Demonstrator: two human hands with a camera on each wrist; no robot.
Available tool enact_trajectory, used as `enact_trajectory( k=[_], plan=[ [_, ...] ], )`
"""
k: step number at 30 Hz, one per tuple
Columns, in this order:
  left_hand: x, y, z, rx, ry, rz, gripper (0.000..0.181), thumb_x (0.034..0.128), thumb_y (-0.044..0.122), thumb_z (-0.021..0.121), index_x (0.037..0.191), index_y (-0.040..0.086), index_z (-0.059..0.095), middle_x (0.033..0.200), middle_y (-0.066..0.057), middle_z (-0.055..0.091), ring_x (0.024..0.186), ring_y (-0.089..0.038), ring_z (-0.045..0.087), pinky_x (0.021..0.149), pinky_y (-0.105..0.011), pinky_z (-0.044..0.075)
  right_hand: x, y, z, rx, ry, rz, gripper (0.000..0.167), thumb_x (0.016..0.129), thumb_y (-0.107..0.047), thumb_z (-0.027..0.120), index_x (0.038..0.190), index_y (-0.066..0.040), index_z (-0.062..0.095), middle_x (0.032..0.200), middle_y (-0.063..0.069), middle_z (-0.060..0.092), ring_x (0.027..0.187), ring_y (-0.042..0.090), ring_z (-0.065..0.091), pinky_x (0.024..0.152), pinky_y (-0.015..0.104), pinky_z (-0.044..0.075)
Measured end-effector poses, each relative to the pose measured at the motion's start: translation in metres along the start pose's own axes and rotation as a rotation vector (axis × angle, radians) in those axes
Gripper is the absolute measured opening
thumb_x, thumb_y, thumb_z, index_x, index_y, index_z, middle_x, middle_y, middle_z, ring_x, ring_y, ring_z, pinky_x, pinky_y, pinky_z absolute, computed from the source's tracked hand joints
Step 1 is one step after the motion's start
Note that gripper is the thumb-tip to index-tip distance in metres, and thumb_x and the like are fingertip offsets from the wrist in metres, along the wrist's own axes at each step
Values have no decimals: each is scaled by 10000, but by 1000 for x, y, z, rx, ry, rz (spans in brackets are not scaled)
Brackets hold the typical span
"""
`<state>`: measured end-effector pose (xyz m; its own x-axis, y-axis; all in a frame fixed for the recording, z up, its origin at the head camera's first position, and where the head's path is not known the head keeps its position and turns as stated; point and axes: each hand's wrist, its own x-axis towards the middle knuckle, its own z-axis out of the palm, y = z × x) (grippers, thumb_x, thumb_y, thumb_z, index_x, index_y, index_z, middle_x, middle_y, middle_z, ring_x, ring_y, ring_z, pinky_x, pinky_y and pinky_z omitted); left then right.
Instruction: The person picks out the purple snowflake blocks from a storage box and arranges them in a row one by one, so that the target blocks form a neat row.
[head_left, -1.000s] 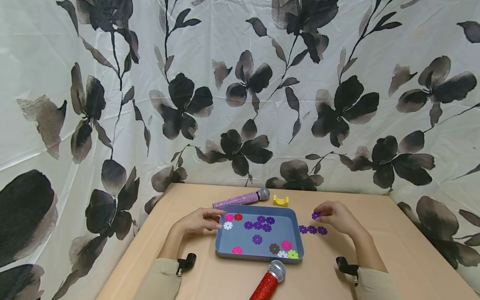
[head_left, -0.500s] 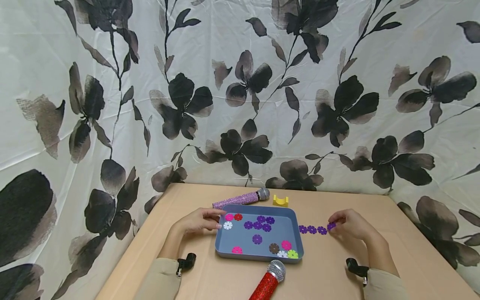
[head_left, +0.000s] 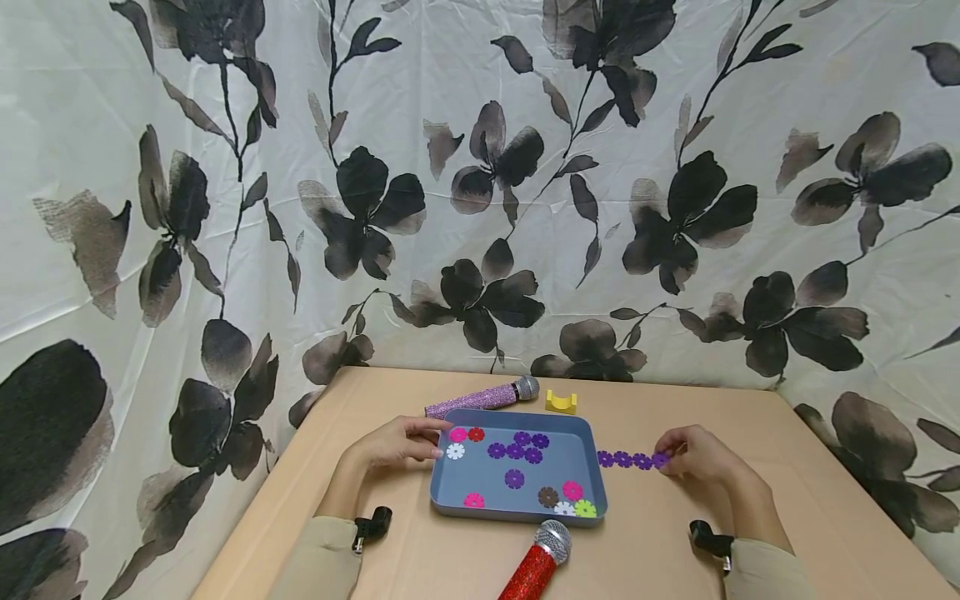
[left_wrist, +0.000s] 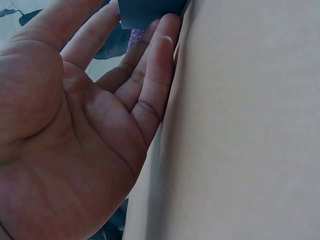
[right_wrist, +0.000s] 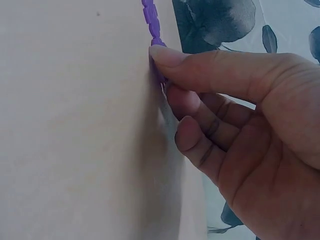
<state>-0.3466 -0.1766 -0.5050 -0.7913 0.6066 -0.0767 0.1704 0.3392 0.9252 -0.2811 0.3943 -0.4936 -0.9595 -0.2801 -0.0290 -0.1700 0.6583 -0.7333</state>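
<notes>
At the right end of a row of purple flower-shaped discs (head_left: 622, 459) on the table, my right hand (head_left: 697, 454) pinches a purple disc (head_left: 659, 460) between thumb and fingers. In the right wrist view, the thumb (right_wrist: 172, 56) covers most of that disc, and it meets the row edge to edge. My left hand (head_left: 397, 442) touches the left rim of a blue-grey tray (head_left: 517, 510) with fairly straight fingers. Inside lie several purple discs (head_left: 515, 451), plus pink, red, white, brown and lime ones. The left wrist view shows the fingers (left_wrist: 155, 75) against the tray's outer side.
Behind the tray lies a purple glitter microphone (head_left: 480, 398), beside a small yellow cradle-shaped piece (head_left: 561, 403). A red glitter microphone (head_left: 534, 567) lies in front of the tray. A floral cloth (head_left: 465, 208) hangs beyond the table's far edge.
My right hand has carried the purple disc rightward and down to the row's end, then nudged slightly left, closing the gap. The left hand and tray have stayed put.
</notes>
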Motion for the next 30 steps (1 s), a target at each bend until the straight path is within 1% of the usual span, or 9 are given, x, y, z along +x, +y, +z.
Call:
enact_trajectory(
  k=[3, 6, 9, 13, 16, 19, 23, 26, 30],
  plan=[
    [-1, 0, 0, -8, 4, -7, 574, 922, 202, 808, 1446, 75, 610, 1180, -161, 697, 912, -184, 614, 729, -274, 534, 0, -3, 0, 2, -1, 5, 260, 827, 5, 824, 1046, 61, 694, 934, 142, 663, 775, 177, 534, 618, 255, 482],
    [-2, 1, 0, -10, 9, -13, 569, 922, 209, 809, 1444, 89, 615, 1189, -159, 695, 920, -189, 615, 740, -283, 537, 1, -8, -1, -30, 24, 21, 242, 840, 12, 797, 1056, 54, 698, 944, 129, 676, 810, 190, 557, 658, 255, 489],
    [-2, 3, 0, -8, 11, -15, 563, 926, 210, 806, 1443, 95, 617, 1196, -160, 694, 929, -193, 615, 747, -289, 537, 2, -16, -2, -88, 81, 39, 207, 878, 12, 742, 1082, 36, 708, 966, 117, 687, 842, 202, 574, 692, 258, 494],
    [-3, 3, 0, -8, 9, -16, 569, 927, 213, 804, 1448, 89, 611, 1207, -161, 696, 943, -198, 619, 766, -302, 542, 6, -28, -3, -125, 169, -13, 206, 925, -26, 731, 1128, 10, 713, 1041, 166, 692, 863, 200, 580, 709, 257, 508],
    [-2, 2, 1, -6, 9, -14, 581, 925, 221, 807, 1453, 83, 606, 1217, -159, 702, 960, -200, 628, 799, -317, 553, 10, -40, -4, -110, 226, -64, 226, 928, -82, 769, 1140, -23, 717, 1083, 157, 694, 882, 197, 585, 724, 246, 525],
    [-2, 1, 1, -5, 10, -16, 588, 926, 224, 807, 1457, 79, 600, 1222, -155, 704, 976, -198, 633, 825, -325, 559, 12, -53, -3, -97, 263, -82, 234, 930, -125, 785, 1145, -62, 720, 1089, 114, 696, 896, 204, 588, 727, 243, 534],
    [-1, 0, 1, -8, 13, -21, 582, 928, 215, 804, 1456, 78, 600, 1220, -158, 699, 979, -197, 632, 825, -323, 561, 14, -64, 1, -102, 297, -109, 244, 931, -126, 786, 1159, -69, 721, 1077, 89, 706, 891, 205, 601, 735, 243, 539],
    [0, -1, 1, -8, 14, -19, 584, 925, 215, 807, 1454, 78, 602, 1221, -167, 698, 969, -196, 631, 809, -316, 557, 19, -69, 10, -82, 318, -135, 242, 936, -120, 781, 1165, -71, 720, 1077, 77, 712, 883, 172, 615, 760, 232, 542],
    [0, 0, 1, -10, 11, -16, 590, 921, 220, 812, 1454, 78, 603, 1220, -176, 697, 961, -191, 630, 796, -307, 553, 28, -80, 27, 0, 304, -185, 252, 945, -134, 775, 1184, -81, 714, 1109, 81, 715, 900, 152, 629, 794, 231, 548]
  ],
)
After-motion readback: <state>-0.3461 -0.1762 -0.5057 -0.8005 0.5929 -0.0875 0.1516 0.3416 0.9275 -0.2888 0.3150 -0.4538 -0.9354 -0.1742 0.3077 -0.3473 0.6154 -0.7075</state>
